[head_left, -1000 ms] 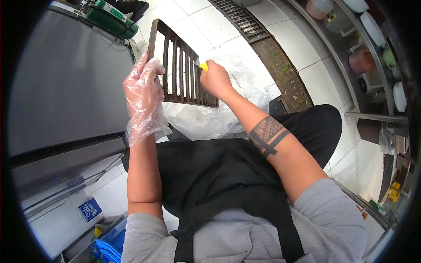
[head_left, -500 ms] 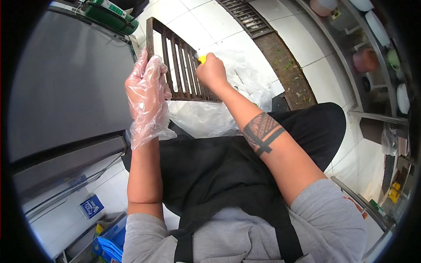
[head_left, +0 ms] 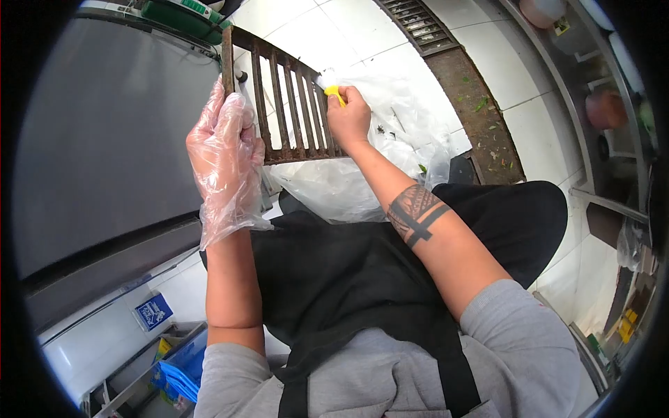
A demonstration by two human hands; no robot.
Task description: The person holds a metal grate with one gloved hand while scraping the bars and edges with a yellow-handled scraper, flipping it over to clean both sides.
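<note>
A rusty metal drain grate (head_left: 298, 115) with several bars is held tilted up over a clear plastic sheet. My left hand (head_left: 226, 150), in a clear disposable glove, is closed around the grate's left side bar. Bare and closed, my right hand (head_left: 350, 120) grips the yellow handle of a scraper (head_left: 334, 92). The scraper's metal blade lies against the grate's far right corner. Beneath them, the crumpled plastic sheet (head_left: 313, 188) carries dark bits of debris.
An uncovered floor channel (head_left: 474, 111) with leaf scraps runs to the right, another grate (head_left: 421, 24) over its far end. A large grey panel (head_left: 111, 132) stands close on the left. Metal shelving (head_left: 557, 90) with containers is at right, a blue-filled crate (head_left: 174, 369) at lower left.
My right hand has shifted slightly right and down with the scraper, showing more of its yellow handle and blade. The grate and my left hand have moved a little left in view.
</note>
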